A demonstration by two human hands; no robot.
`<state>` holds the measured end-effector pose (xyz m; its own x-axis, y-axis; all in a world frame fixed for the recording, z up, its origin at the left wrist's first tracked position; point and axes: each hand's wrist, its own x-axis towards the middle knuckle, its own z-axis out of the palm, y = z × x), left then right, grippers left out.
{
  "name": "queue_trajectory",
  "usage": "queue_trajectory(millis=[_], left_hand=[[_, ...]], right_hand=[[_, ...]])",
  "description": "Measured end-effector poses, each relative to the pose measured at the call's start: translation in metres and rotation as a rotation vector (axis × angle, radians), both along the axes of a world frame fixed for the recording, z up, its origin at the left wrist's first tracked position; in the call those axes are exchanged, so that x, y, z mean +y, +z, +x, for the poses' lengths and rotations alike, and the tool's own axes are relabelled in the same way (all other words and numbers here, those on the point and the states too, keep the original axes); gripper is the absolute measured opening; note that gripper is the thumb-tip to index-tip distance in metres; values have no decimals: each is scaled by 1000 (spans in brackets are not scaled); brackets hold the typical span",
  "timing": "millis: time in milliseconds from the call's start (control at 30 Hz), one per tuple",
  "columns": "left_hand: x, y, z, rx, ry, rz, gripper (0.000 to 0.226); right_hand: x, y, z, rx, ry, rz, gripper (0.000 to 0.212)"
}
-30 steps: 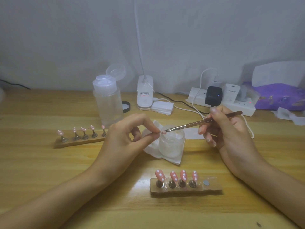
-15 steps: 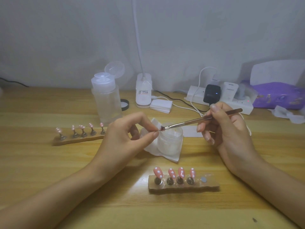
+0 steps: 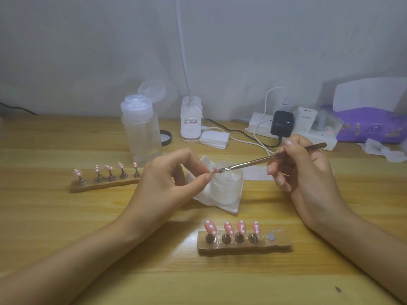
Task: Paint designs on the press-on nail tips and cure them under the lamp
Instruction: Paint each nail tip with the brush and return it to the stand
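My left hand (image 3: pixel 167 183) pinches a small pink nail tip (image 3: pixel 215 170) between thumb and forefinger, just above a frosted jar (image 3: pixel 226 186). My right hand (image 3: pixel 304 172) grips a thin nail brush (image 3: pixel 271 159), and its bristles touch the pinched tip. In front of me a wooden holder (image 3: pixel 244 244) carries several pink tips with white dots, with one bare stand spot at its right end. A second holder (image 3: pixel 103 183) at the left carries several more pink tips on stands.
The jar sits on a white wipe (image 3: pixel 220 205). Behind stand a clear pump bottle (image 3: pixel 141 130) with its lid flipped up, a black cap (image 3: pixel 165 138), a white lamp base (image 3: pixel 191 119), a power strip (image 3: pixel 293 128) with plugs and cables, and a purple tissue pack (image 3: pixel 370 124).
Both hands stay almost in place over the jar. The brush tip has shifted slightly against the pinched nail tip.
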<state>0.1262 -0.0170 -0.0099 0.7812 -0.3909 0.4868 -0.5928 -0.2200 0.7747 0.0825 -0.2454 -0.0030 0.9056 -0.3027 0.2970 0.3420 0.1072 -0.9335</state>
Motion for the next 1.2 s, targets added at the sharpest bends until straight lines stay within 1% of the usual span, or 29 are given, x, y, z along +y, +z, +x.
queue_trajectory(millis=[100, 200, 267, 367, 500, 600, 667, 733, 800, 900, 967, 1067, 1200], left_hand=[[1, 0, 0, -10, -1, 7, 13], [0, 0, 0, -22, -4, 6, 13], [0, 1, -1, -31, -1, 9, 13], [0, 1, -2, -50, -1, 16, 13], [0, 2, -2, -76, 4, 28, 14], [0, 2, -3, -87, 3, 30, 15], [0, 2, -2, -90, 5, 34, 14], [0, 1, -2, -95, 9, 39, 13], [1, 1, -1, -96, 13, 42, 13], [1, 1, -1, -102, 7, 45, 12], [1, 1, -1, -103, 5, 45, 12], [2, 1, -1, -104, -1, 51, 11], [2, 1, -1, -97, -2, 49, 11]], right_hand=[[1, 1, 0, -30, 40, 0, 28], [1, 0, 0, 16, 15, -32, 27], [0, -1, 0, 36, -16, -19, 27], [-1, 0, 0, -2, 9, 16, 29], [1, 0, 0, 13, 25, -48, 28], [0, -1, 0, 38, -12, -10, 29], [0, 0, 0, 14, 3, 20, 30], [1, 1, 0, -5, 28, -3, 29], [1, 0, 0, 18, 21, -43, 28], [1, 0, -1, 55, -15, -19, 28], [1, 1, -1, 29, 0, 2, 29], [2, 2, -2, 7, 33, -42, 27], [1, 1, -1, 65, -16, -53, 28]])
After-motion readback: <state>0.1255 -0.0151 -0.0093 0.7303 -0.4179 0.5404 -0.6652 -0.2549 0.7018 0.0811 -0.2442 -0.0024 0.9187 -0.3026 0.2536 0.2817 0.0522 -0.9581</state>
